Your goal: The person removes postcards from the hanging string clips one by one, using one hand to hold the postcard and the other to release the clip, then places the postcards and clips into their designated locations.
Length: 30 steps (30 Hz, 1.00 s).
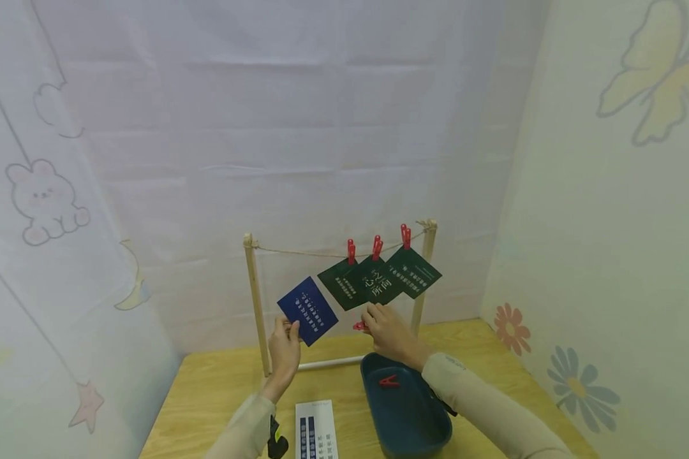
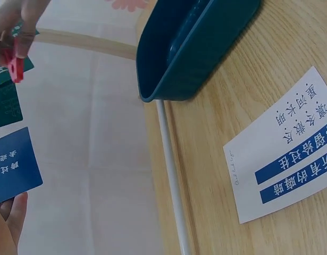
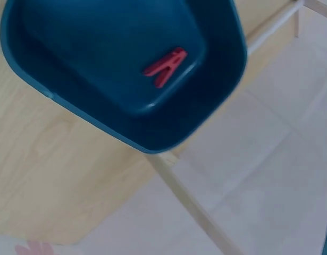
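My left hand pinches a blue card with white writing by its lower left edge, in front of the line's left half. Between the fingers of my right hand is a red clothespin, which also shows in the left wrist view. Just above that hand, three dark green cards hang from the twine: a left one, a middle one and a right one. Each has a red clothespin at its top. In the right wrist view the right hand is out of frame.
A dark blue bin on the wooden table holds one red clothespin. Left of it lies a white card with blue bands. Wooden posts carry the twine, with a white rod low between them.
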Tool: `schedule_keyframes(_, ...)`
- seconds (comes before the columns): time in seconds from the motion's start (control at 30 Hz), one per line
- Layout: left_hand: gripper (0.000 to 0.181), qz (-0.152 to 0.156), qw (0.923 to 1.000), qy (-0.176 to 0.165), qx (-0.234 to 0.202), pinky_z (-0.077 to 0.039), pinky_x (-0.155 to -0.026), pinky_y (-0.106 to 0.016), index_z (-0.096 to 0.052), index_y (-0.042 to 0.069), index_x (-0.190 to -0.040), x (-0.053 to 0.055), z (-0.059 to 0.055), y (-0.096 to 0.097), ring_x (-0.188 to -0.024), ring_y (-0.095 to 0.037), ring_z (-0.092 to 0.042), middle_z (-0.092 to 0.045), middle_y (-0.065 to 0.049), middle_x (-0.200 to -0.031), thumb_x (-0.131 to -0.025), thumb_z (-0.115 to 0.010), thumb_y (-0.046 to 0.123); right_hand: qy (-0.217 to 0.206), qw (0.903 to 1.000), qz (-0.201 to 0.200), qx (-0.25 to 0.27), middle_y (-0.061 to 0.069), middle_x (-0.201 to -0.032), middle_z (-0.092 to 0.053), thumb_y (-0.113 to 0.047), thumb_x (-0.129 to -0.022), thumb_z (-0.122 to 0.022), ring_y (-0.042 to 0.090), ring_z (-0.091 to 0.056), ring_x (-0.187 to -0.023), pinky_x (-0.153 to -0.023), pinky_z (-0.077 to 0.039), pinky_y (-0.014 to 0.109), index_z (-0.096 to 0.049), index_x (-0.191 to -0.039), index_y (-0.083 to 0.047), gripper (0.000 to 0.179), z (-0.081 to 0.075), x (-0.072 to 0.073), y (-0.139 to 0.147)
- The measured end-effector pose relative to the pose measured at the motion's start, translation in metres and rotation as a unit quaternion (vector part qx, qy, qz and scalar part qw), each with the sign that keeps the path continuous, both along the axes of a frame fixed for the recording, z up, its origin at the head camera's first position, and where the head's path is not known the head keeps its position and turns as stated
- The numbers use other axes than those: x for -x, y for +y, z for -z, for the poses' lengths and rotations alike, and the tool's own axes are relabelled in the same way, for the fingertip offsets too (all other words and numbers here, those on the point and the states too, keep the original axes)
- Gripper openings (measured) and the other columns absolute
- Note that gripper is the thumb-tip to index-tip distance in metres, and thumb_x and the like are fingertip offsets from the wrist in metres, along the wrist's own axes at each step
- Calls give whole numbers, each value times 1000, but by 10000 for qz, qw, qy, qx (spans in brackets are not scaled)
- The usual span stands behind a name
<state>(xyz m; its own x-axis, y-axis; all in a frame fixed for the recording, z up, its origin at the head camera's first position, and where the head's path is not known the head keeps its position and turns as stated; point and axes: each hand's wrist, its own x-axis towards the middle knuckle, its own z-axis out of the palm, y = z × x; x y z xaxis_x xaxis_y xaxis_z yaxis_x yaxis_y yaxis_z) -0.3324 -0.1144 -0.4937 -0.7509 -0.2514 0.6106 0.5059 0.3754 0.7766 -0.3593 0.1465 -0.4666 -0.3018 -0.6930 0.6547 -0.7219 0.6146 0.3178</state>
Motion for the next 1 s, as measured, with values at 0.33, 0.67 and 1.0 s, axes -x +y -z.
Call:
schedule_keyframes(0.33,5,-63,9995,-245,178,-55,-56,-27,-56,-6,-100,-4,18,-4,-66,-27,-66,-67,-19,-84,-97,-59,-4,-485,9971,498,-323,5,-89,-49,-11,-86,-74,22,-49,-78,-71,-46,38,-59,-92,-7,17,30,-1,11)
schedule_keyframes(0.67,5,-223,9983,-527,149,-54,-55,-26,-56,-6,-99,-8,30,-12,-66,-30,-67,-68,-21,-85,-96,-60,-5,-462,9917,945,-745,3,-84,-54,-18,-80,-82,22,-52,-77,-75,-47,36,-62,-86,-10,22,57,1,25)
schedule_keyframes(1.0,7,-310,9958,-776,374,-55,-55,-28,-56,-5,-99,-12,44,-22,-71,-31,-67,-66,-19,-85,-94,-61,-7,-1032,9843,947,-1070,2,-89,-49,-22,-82,-82,20,-41,-80,-74,-42,37,-64,-87,-13,20,70,-2,30)
